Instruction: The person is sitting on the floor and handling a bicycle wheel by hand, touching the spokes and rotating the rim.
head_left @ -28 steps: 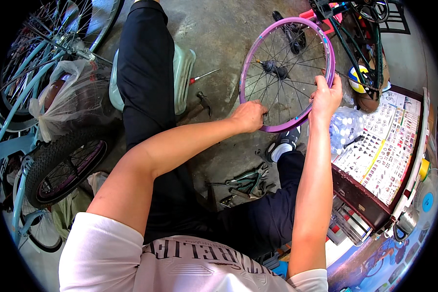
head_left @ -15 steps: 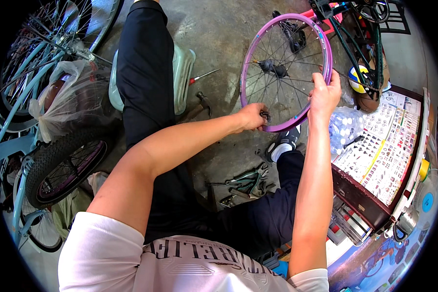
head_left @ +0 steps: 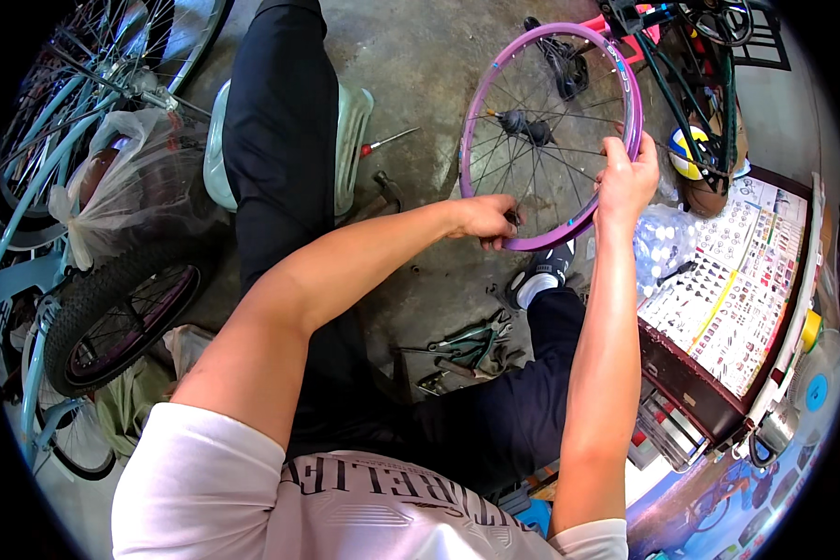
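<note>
A purple bicycle wheel rim without a tyre is held tilted in front of me, its black spokes running to a dark hub. My right hand is wrapped round the rim's right side. At the rim's lower left, my left hand is closed in a pinch on a small dark piece beside the spokes. That piece is mostly covered by my fingers, so its kind is unclear.
A hammer and a screwdriver lie on the floor, with several pliers nearer me. Bicycles and a knobby tyre crowd the left. A dark green bike frame and a cabinet stand right.
My left hand has shifted very slightly to the right along the rim. The wheel has barely moved, and both hands keep their grip.
</note>
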Demonstrator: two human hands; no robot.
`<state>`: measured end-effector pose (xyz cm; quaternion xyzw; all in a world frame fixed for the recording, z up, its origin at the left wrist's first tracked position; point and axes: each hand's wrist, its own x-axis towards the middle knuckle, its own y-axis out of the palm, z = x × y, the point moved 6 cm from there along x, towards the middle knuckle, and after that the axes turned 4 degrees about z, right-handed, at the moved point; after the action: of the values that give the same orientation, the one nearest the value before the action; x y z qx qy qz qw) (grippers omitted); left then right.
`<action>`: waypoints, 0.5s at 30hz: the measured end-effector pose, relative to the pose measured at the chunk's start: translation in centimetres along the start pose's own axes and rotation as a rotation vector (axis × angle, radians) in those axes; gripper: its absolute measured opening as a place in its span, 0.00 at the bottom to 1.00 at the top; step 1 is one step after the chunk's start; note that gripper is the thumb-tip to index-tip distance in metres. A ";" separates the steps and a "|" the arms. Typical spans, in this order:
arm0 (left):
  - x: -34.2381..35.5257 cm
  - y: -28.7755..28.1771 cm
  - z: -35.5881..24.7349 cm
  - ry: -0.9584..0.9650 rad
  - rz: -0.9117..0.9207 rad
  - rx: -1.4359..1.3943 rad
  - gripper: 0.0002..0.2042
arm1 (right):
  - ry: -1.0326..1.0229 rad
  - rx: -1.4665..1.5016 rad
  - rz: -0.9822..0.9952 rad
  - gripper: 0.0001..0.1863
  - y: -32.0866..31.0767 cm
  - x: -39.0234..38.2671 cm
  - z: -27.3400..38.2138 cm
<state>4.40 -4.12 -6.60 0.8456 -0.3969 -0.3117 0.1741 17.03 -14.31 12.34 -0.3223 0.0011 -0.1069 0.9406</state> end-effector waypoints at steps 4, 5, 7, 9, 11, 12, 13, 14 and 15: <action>0.1 0.2 -0.3 0.001 -0.036 0.065 0.17 | -0.022 0.034 0.009 0.14 -0.3 0.1 -0.7; 0.1 0.1 -0.2 0.001 -0.037 0.075 0.17 | -0.022 0.033 0.009 0.14 -0.2 -0.1 -0.7; 0.2 0.0 0.0 -0.003 -0.051 0.097 0.17 | -0.022 0.032 0.014 0.15 0.0 -0.2 -0.6; 0.4 0.0 0.1 -0.013 -0.076 0.123 0.16 | -0.024 0.035 0.022 0.15 0.2 -0.3 -0.5; 0.3 0.1 0.1 -0.016 -0.110 0.099 0.15 | -0.038 0.007 0.023 0.15 -0.1 -0.1 -0.5; 0.2 0.1 0.1 -0.017 -0.128 0.087 0.15 | -0.046 -0.006 0.024 0.15 -0.2 0.0 -0.5; 0.0 -0.2 0.0 -0.010 -0.170 0.214 0.16 | -0.025 -0.015 0.026 0.15 -0.1 -0.2 -0.2; -0.2 -0.5 -0.2 -0.002 -0.211 0.341 0.17 | -0.004 -0.024 0.029 0.15 0.0 -0.4 0.2; -0.5 -0.7 -0.4 0.005 -0.252 0.469 0.19 | 0.017 -0.033 0.032 0.16 0.1 -0.6 0.4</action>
<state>4.82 -3.29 -6.53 0.9064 -0.3493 -0.2284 -0.0657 16.52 -13.88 12.57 -0.3368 0.0157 -0.0945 0.9367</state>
